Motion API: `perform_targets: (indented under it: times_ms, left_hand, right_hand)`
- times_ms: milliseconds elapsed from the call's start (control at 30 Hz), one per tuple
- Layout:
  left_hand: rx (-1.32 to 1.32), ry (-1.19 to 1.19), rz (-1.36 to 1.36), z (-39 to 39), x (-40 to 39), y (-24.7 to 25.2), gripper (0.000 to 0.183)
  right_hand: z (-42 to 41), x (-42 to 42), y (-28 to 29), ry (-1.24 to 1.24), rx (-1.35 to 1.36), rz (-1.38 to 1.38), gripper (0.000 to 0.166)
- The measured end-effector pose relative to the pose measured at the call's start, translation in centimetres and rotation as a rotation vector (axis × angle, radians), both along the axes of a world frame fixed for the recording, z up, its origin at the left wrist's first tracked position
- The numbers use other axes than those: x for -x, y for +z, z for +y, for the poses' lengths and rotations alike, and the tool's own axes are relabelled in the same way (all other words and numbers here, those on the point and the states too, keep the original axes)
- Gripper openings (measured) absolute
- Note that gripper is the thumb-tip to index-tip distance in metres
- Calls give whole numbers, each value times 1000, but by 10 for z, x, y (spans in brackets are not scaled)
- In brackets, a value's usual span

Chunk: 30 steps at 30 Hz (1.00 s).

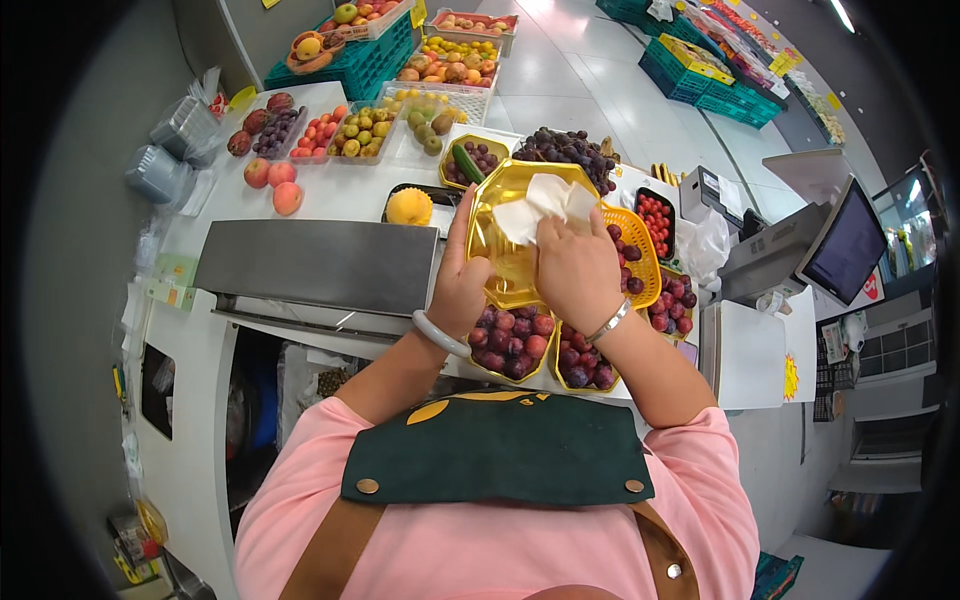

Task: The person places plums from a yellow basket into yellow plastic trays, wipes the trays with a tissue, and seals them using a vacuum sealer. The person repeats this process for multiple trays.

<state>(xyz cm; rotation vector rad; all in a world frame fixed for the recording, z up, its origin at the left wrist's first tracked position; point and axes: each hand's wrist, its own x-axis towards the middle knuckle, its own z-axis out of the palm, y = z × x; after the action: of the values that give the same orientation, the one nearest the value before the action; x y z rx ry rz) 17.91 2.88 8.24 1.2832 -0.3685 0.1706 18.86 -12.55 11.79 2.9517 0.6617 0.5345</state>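
My left hand (459,281) holds a gold plastic tray (499,191) by its left rim, thumb towards the inside. My right hand (574,262) presses a crumpled white paper tissue (544,202) against the inside of this tray; its fingertips are partly hidden by the tissue. Right of the tray is a yellow plastic basket (643,259) with dark plums. Below it stand a gold tray of plums (512,341) and a second tray of plums (585,364). Behind lie dark grapes (562,150) and a gold tray with grapes and a cucumber (466,163).
A grey metal panel (319,262) covers the counter's left front. Beyond are peaches (286,198), a yellow fruit (409,206) on a black tray, and boxes of small fruit (364,133). At right are cherry tomatoes (654,223), more plums (673,304) and a screen (841,241).
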Motion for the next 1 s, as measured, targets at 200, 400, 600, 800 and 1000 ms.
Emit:
perform_targets:
  times_ms: [200, 400, 600, 800, 1000]
  left_hand:
    - [119, -56, -1, 13, -4, 8, 73]
    - [27, -141, -91, 9, -9, 1, 60]
    - [75, -218, -27, 17, -3, 10, 60]
    - [147, -204, -64, 21, -5, 11, 59]
    - [145, -212, 28, 19, 4, 7, 63]
  right_hand:
    - [38, 29, 15, 19, -135, 361, 22]
    - [35, -8, -6, 19, -1497, 675, 11]
    - [17, -24, 12, 26, -503, -256, 21]
    - [33, 4, -3, 320, -493, 231, 17]
    - [15, -14, 35, -105, -259, 54, 19]
